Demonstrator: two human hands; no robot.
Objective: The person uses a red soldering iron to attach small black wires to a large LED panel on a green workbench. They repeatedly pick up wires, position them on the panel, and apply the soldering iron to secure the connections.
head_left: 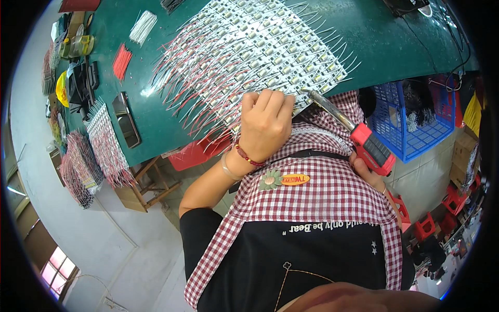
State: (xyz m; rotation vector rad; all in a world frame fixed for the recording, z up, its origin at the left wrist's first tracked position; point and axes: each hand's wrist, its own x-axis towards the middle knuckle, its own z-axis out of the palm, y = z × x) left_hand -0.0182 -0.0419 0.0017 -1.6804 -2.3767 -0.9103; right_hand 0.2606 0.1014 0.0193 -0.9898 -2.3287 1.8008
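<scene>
A large sheet of white circuit boards (270,49) lies on the green table, with rows of small components and red and white wires bristling from its edges. My left hand (267,125) is at its near edge, fingers curled and pressed together against the boards. Whatever they pinch is hidden under the fingertips. In my right hand (368,176) is a red and black soldering iron (371,148), gripped by its handle. Its metal tip points up and left, at the sheet's near edge, just right of my left hand.
Bundles of red wires (122,61) and white wires (143,27) lie left on the table (150,119), near a phone (126,119). More wired boards (107,143) hang over the left edge. A blue plastic crate (416,127) stands at right; a red stool (197,153) is below the table.
</scene>
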